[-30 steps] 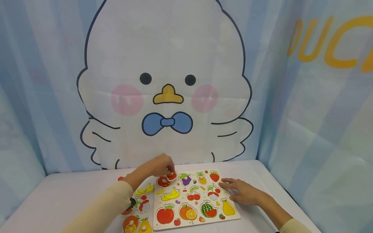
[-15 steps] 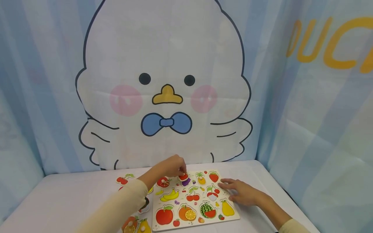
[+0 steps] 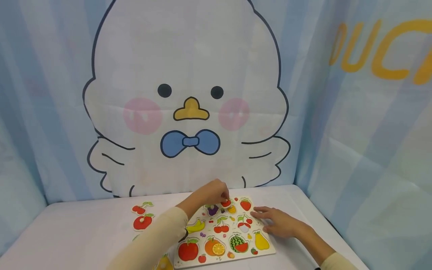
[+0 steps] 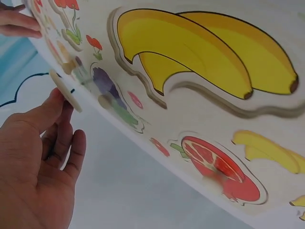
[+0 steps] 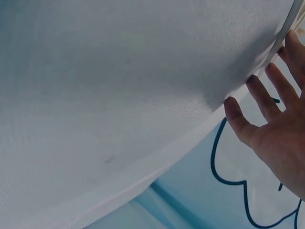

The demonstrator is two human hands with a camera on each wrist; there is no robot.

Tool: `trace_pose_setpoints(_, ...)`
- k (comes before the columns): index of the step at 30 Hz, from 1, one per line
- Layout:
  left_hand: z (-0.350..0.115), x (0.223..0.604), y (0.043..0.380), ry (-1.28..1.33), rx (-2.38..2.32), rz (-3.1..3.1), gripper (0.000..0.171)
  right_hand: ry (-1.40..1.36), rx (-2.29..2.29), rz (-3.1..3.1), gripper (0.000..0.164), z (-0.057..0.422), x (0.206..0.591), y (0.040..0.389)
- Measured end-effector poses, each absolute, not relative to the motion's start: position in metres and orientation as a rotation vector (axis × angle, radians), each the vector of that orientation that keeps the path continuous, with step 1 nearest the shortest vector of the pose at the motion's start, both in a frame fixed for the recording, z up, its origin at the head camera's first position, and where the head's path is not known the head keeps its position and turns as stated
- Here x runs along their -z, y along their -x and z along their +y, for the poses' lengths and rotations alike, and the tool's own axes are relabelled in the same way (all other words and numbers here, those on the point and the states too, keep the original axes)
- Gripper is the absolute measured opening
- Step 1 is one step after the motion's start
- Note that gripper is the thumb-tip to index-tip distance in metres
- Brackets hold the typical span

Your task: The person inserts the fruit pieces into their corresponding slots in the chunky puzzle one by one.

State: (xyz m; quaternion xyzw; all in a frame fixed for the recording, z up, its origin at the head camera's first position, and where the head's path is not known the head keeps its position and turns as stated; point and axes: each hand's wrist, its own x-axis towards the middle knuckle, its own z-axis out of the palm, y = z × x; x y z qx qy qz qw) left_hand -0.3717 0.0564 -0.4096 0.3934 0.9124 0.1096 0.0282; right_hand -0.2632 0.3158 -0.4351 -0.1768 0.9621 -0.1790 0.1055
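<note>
Red piece [image 3: 226,204] moved rightward, left grip [image 3: 214,191] pinching it, face up, long axis unclear.

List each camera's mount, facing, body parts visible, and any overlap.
Head: on the head, facing forward and down at the puzzle board and cartoon-bird backdrop; left hand, right hand and cream sleeves show.
Left wrist: on the left wrist, facing the left hand pinching a puzzle piece, large banana picture alongside; right hand's fingers show upper left.
Right wrist: on the right wrist, facing the right hand at the puzzle board's edge and white tablecloth.
Shared: head and left wrist both show large banana picture, puzzle piece, both hands.
</note>
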Motion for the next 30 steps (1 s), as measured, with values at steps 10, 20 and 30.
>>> trace_pose_setpoints(10, 0.085, 0.415, 0.373, -1.217, -0.344, 2.825, 0.010, 0.578, 0.512, 2.825, 0.053, 0.318, 0.431, 0.263)
trace_pose_setpoints(20, 0.114, 0.414, 0.370, -1.175, -0.254, 2.818, 0.009, 0.576, 0.530, 2.807, 0.054, 0.320, 0.432, 0.263)
trace_pose_setpoints(30, 0.130, 0.416, 0.365, -1.047, -0.222, 2.813, 0.006, 0.653, 0.509, 2.804, 0.054, 0.323, 0.432, 0.264)
